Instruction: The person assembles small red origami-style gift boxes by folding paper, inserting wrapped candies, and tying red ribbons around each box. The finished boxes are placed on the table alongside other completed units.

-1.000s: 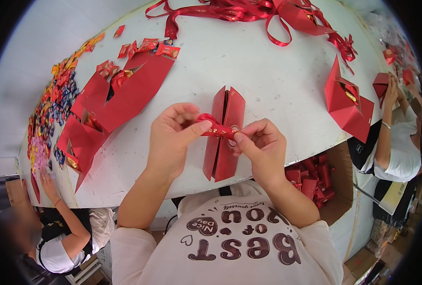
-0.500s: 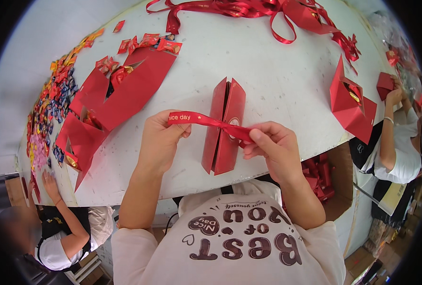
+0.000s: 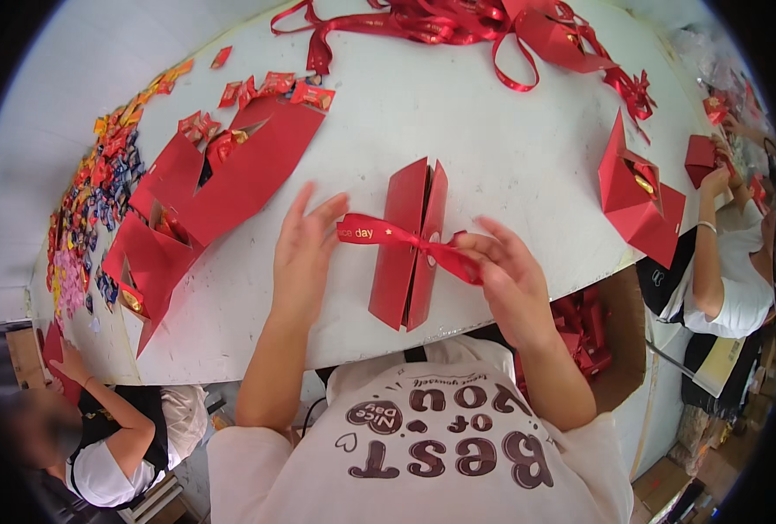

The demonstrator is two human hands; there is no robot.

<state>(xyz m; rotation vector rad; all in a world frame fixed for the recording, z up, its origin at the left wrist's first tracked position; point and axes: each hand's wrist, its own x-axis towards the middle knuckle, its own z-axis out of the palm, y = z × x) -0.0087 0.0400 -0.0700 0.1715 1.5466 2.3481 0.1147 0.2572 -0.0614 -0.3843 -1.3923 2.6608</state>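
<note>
I see the ribbon [image 3: 405, 242] across the box [image 3: 408, 249] near the table's [image 3: 493, 148] front edge, pinched only by the right hand [image 3: 506, 275]; left hand [image 3: 305, 244] spread, so it may slip off.

Small packing workshop, hand assembly of gift boxes. Big white round table [image 3: 458, 105] shared by several seated workers. Flat red box blanks [image 3: 231, 175] stacked near left edge, loose wrapped sweets [image 3: 91, 201] heaped along far-left rim. Tangle of red ribbon [image 3: 458, 22] at far edge. Folded red boxes [image 3: 637, 188] by right edge. Brown carton [image 3: 606, 341] of finished red boxes under near edge.
</note>
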